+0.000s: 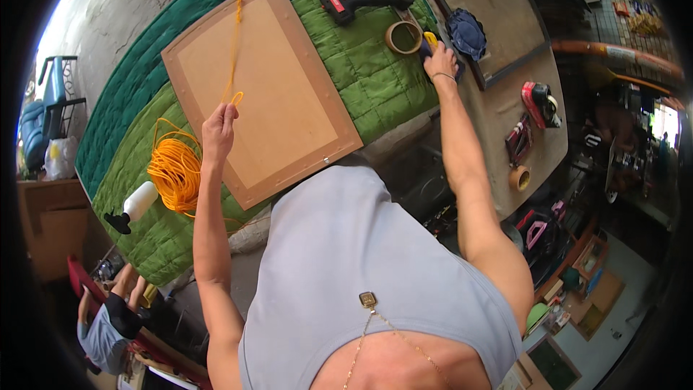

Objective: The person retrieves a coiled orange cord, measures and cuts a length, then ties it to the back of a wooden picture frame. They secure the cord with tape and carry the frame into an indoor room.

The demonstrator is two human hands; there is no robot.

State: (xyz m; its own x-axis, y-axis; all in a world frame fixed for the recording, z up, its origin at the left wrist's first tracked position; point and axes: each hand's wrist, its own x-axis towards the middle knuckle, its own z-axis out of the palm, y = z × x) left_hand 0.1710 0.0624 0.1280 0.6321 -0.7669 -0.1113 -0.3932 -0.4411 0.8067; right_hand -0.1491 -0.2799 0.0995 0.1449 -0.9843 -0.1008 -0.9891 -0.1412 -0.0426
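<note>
My left hand (219,131) is closed in a pinch on an orange cord (234,65). The cord runs up over the back of a wooden picture frame (281,94) to a small fitting on its far edge, and a loop pokes out by my fingers. Left of that hand lies a coil of orange cord (175,173). Out to the right, my right hand (442,65) is closed around a small yellow-and-dark tool (431,38), whose kind my fingers mostly hide. A roll of brown tape (403,37) sits just left of it.
Green quilted blankets (368,94) pad the table under the frame. A cordless drill (354,1) lies beyond it, a white bottle (140,201) near the coil. Rightward are a dark-edged frame (491,22), a blue cloth bundle (467,34) and another tape roll (519,178). Someone (112,325) stands lower left.
</note>
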